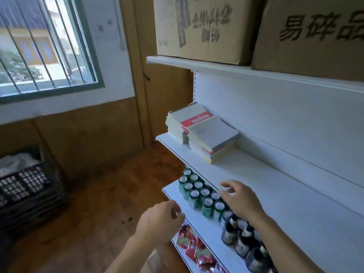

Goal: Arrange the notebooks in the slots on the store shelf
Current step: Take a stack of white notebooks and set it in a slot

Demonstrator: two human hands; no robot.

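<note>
- The left hand point(160, 220) hangs in front of the lower shelves, fingers loosely curled. It seems to hold nothing, though blur makes this uncertain.
- The right hand point(241, 200) hovers at the front edge of the middle shelf point(266, 180), fingers bent and spread, gripping nothing.
- The hands are apart.
- The notebooks point(211, 137) lie flat in two touching stacks at the left end of that shelf, well apart from both hands.
- Green-capped jars point(199, 194) and dark bottles point(242, 241) fill the shelf below.
- Cardboard boxes point(202, 26) sit on top.
</note>
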